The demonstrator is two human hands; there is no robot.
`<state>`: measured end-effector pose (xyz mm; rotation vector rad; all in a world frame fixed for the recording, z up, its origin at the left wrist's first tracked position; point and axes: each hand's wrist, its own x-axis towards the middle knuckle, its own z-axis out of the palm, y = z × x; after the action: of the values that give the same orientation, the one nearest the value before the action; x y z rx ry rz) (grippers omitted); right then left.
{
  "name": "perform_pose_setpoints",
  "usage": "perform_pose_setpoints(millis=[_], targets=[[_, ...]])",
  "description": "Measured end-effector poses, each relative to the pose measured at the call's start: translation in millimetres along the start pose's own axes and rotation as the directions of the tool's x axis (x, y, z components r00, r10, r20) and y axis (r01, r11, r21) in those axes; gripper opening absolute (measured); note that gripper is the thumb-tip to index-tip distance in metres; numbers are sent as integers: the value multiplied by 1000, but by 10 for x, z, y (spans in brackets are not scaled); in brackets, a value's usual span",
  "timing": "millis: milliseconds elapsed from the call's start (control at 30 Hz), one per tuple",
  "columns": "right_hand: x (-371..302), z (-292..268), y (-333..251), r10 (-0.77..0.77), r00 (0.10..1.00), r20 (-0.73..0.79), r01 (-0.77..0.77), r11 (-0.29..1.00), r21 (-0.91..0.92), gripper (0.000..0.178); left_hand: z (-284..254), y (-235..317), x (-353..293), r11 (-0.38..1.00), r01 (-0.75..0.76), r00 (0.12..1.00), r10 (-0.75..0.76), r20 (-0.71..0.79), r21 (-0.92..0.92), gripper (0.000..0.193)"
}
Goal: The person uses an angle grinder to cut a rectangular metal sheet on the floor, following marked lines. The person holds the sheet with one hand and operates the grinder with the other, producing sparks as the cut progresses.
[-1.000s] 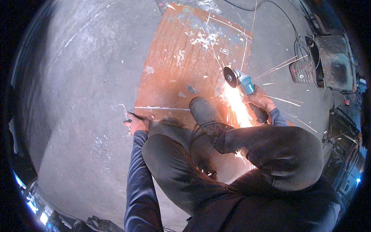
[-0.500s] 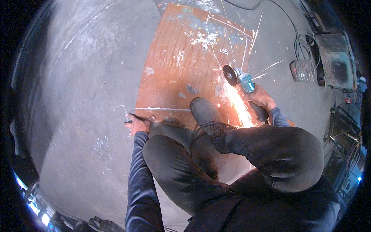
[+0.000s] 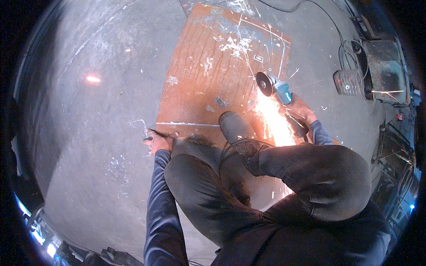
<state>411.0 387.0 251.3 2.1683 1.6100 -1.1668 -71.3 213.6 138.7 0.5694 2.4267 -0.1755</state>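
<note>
My right hand (image 3: 301,109) is wrapped round the body of an angle grinder (image 3: 281,92), teal and black, with a dark round disc (image 3: 264,84). The disc stands on edge at the right part of a rusty metal sheet (image 3: 193,91). A bright stream of sparks (image 3: 276,122) pours from below it back toward my right leg, and it hides part of the tool's rear end. At the sheet's near left edge rests my left hand (image 3: 162,142), its fingers spread and its thumb over the metal. Beside it a white line (image 3: 188,124) crosses the sheet.
My boot (image 3: 235,126) stands on the sheet, with a dark cable looped by my ankle. Grey concrete floor (image 3: 102,119) surrounds the sheet. On the right are a coiled cable (image 3: 350,51), a ribbed grey container (image 3: 348,82) and a metal box (image 3: 387,66). A metal frame (image 3: 390,146) stands farther down.
The spark stream has grown wider and brighter, and a glowing streak shows over the floor at left. The grinder has barely shifted; my left hand stays in place.
</note>
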Motion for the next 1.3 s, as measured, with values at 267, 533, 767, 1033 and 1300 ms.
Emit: perform_pose_setpoints(millis=[267, 533, 767, 1033, 1300], targets=[[-1, -42, 104, -52, 997, 55, 54, 998, -22, 68, -35, 47, -32, 1000, -7, 1000, 8, 26, -17, 146], [-52, -29, 174, -64, 998, 22, 63, 997, 40, 70, -43, 75, -53, 998, -27, 999, 29, 41, -56, 147], [-69, 50, 156, 11, 997, -80, -17, 997, -75, 79, -89, 117, -83, 1000, 14, 999, -14, 40, -2, 146], [34, -23, 364, -46, 995, 83, 40, 997, 68, 80, -59, 107, -54, 997, -18, 999, 21, 48, -69, 147], [-178, -61, 166, -24, 1000, 8, 23, 996, 89, 73, -62, 156, -85, 1000, 3, 999, -2, 36, -27, 146]])
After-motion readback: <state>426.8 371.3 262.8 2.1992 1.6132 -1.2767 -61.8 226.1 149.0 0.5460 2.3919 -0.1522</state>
